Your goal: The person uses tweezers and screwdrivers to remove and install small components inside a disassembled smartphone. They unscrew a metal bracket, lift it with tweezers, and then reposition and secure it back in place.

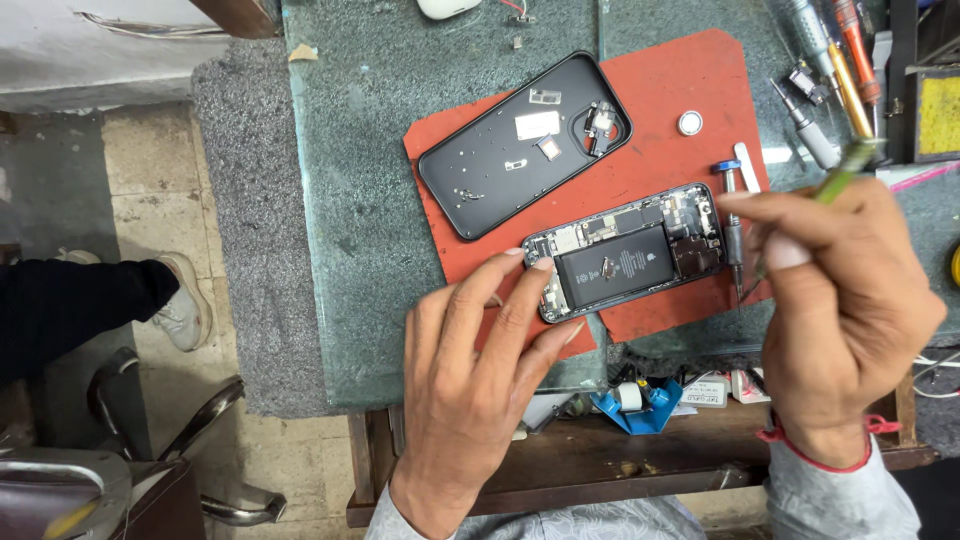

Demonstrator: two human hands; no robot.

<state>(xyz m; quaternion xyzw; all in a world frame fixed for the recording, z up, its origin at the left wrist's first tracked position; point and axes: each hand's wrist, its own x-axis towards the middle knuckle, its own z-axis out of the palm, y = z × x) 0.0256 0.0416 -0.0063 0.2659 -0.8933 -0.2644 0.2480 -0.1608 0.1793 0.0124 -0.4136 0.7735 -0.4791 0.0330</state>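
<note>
L hand (470,370) fingers spread, steadying opened phone (628,262); R hand (845,300) fingers pinching green tool (845,172).

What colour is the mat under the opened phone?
Red-orange; the mat shows clearly in the head view, beneath the opened phone.

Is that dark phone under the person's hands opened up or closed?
Opened up: the dark phone body lies on the red mat with its black battery and circuitry exposed.

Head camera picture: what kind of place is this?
Probably a phone repair bench: an opened dark phone with its black battery showing, a red work mat, and a row of screwdrivers.
</note>
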